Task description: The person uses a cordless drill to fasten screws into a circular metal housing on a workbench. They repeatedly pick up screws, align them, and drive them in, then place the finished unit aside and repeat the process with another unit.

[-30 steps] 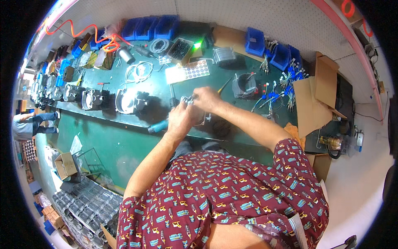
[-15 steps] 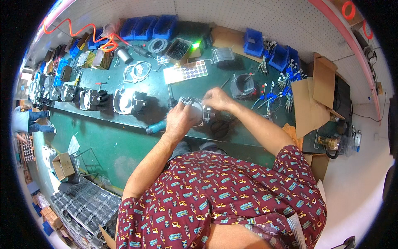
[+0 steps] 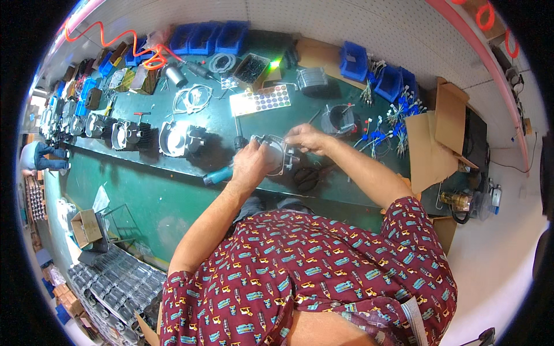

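Right in front of me on the bench is a grey metal motor housing with a round rim and small lugs. My left hand is closed over its left side, fingertips at the upper edge. At the rim's upper right, my right hand has its fingertips pinched together; whatever lies between them is too small to make out. A teal-handled tool lies left of my left hand, with a black-handled screwdriver beyond it. Black-handled scissors rest just right of the housing.
Further housings line the bench to the left. Behind stand a sheet of round stickers, an open box of small parts and blue bins. To the right are a wire coil ring, bundled connector leads and cardboard.
My right hand has shifted slightly right and its fingers have drawn closer together. My left hand stays on the housing. A person at the far left has changed position.
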Available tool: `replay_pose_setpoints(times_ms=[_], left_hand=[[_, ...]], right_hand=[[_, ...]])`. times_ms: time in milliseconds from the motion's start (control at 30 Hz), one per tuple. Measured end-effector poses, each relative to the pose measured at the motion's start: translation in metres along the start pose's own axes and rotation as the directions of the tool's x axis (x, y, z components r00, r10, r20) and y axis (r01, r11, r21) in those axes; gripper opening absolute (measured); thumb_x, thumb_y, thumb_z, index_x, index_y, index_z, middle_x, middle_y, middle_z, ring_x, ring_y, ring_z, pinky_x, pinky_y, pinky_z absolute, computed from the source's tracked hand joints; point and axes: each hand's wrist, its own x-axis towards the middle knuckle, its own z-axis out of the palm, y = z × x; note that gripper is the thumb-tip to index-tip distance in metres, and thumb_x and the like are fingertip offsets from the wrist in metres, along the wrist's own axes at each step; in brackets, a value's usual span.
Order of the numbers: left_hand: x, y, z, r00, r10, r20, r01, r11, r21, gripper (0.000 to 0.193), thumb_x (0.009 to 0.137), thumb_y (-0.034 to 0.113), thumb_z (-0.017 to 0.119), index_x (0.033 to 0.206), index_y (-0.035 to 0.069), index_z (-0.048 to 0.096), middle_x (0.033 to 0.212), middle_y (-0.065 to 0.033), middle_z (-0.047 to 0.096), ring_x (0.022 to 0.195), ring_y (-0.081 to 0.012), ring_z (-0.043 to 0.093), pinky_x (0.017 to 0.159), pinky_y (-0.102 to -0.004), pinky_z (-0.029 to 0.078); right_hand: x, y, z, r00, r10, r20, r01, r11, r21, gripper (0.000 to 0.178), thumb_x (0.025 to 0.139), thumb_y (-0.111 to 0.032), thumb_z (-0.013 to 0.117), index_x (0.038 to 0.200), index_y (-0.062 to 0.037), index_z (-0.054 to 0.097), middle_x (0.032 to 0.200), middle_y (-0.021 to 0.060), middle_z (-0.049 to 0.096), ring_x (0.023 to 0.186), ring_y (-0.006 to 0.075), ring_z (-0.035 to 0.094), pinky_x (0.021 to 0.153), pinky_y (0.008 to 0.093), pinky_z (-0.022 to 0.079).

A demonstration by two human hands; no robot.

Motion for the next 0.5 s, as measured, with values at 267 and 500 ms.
replay_pose_setpoints(times_ms=[267,500], left_hand=[[0.001,-0.003,0.001,1.000,0.005,-0.005,-0.005,0.999,0.033,0.050,0.071,0.022,0.080,0.112,0.005,0.058,0.109,-0.0192,0.059,0.095,-0.0366,0.064,0.079,-0.0442,0.055],[0.001,0.000,0.002,0.999,-0.020,0.042,0.018,0.998,0.052,0.057,0.069,0.022,0.082,0.115,0.005,0.055,0.109,-0.0174,0.057,0.095,-0.0357,0.063,0.079,-0.0442,0.052]], right_hand=[[0.012,-0.044,0.048,0.864,-0.500,-0.062,0.393,0.745,-0.539,0.032,0.075,-0.027,0.074,0.090,0.0018,0.075,0.087,0.0180,0.074,0.077,0.0221,0.070,0.075,0.0339,0.055],[0.027,-0.023,0.046,0.901,-0.425,-0.080,0.322,0.782,-0.533,0.024,0.074,-0.020,0.072,0.089,-0.0021,0.077,0.086,0.0184,0.073,0.081,0.0282,0.072,0.077,0.0371,0.056]])
